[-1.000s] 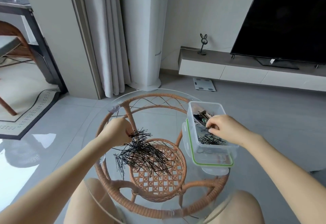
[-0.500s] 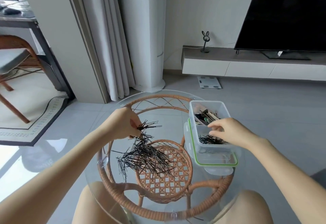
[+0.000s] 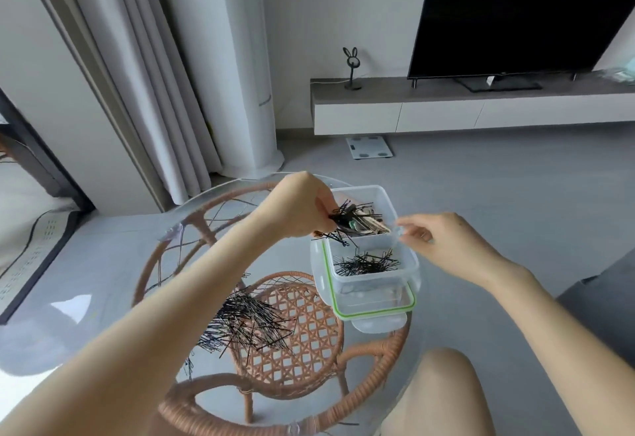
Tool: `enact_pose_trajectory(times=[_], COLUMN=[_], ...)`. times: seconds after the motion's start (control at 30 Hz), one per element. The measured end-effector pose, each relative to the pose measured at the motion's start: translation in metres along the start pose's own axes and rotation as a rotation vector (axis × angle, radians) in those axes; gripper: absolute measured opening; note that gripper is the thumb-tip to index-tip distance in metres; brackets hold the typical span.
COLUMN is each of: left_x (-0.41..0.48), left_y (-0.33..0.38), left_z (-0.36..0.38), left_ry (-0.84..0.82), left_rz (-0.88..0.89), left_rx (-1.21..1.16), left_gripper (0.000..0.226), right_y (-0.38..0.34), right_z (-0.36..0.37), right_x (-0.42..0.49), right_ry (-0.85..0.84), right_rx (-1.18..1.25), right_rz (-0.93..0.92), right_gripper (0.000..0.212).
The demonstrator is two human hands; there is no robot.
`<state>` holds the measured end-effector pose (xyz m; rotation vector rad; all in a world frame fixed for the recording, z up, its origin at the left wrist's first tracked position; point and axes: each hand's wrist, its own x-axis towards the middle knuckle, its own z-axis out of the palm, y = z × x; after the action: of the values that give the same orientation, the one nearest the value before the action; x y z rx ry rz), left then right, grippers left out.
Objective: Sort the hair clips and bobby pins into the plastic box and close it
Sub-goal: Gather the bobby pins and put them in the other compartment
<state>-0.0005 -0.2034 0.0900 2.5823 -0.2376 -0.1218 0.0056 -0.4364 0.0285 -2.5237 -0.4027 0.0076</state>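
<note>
Over the plastic box [image 3: 405, 263], left hand [image 3: 299, 208] pinches bobby pins [image 3: 340, 220]; blurred right hand's [image 3: 443, 243] grip unclear.

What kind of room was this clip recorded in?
Most likely a home living room: a large television stands on a low media cabinet, long curtains hang at the left, and the work happens on a small glass-topped rattan table.
</note>
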Motion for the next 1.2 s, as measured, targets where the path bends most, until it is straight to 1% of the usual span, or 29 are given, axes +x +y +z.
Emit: enact_pose_trajectory(times=[0.1, 0.3, 0.4, 0.5, 0.6, 0.7, 0.8, 0.87, 0.93, 1.03, 1.1, 1.17, 1.2], left_x=[0.019, 0.040, 0.041, 0.040, 0.040, 0.042, 0.042, 0.041, 0.037, 0.024, 0.012, -0.006, -0.016], left_y=[0.013, 0.007, -0.002, -0.007, -0.007, -0.006, -0.002, 0.000, -0.001, -0.010, -0.024, -0.049, -0.063], left_z=[0.026, 0.065, 0.080, 0.089, 0.095, 0.097, 0.092, 0.084, 0.072, 0.045, 0.028, 0.015, 0.011], left_ry=[-0.029, -0.085, -0.125, -0.140, -0.227, -0.362, -0.481, -0.503, -0.457, -0.300, -0.173, -0.029, 0.016], left_rz=[0.029, 0.045, 0.045, 0.089, 0.126, 0.149, 0.184, 0.210, 0.219, 0.180, 0.146, 0.068, 0.020], left_rx=[0.010, 0.074, 0.117, 0.157, 0.240, 0.333, 0.356, 0.332, 0.245, 0.068, 0.025, 0.038, 0.056], left_gripper=[0.018, 0.019, 0.020, 0.022, 0.025, 0.035, 0.049, 0.048, 0.039, 0.026, 0.022, 0.020, 0.021], right_y=[0.008, 0.020, 0.021, 0.018, 0.015, 0.013, 0.012, 0.010, 0.005, -0.009, -0.026, -0.049, -0.061], right_z=[-0.003, 0.002, 0.009, 0.018, 0.025, 0.031, 0.033, 0.033, 0.032, 0.033, 0.038, 0.048, 0.054], right_x=[-0.006, -0.012, -0.013, -0.013, -0.012, -0.012, -0.011, -0.012, -0.014, -0.017, -0.019, -0.023, -0.027], right_ry=[0.038, 0.036, 0.025, 0.014, 0.008, -0.016, -0.035, -0.025, 0.009, 0.064, 0.078, 0.025, -0.042], right_rx=[-0.012, -0.028, -0.032, -0.068, -0.105, -0.130, -0.145, -0.155, -0.159, -0.124, -0.080, 0.019, 0.064], right_rz=[0.002, 0.021, 0.006, -0.043, -0.087, -0.107, -0.105, -0.108, -0.122, -0.194, -0.261, -0.283, -0.278], right_gripper=[0.026, 0.027, 0.026, 0.022, 0.019, 0.019, 0.021, 0.021, 0.020, 0.016, 0.014, 0.020, 0.028])
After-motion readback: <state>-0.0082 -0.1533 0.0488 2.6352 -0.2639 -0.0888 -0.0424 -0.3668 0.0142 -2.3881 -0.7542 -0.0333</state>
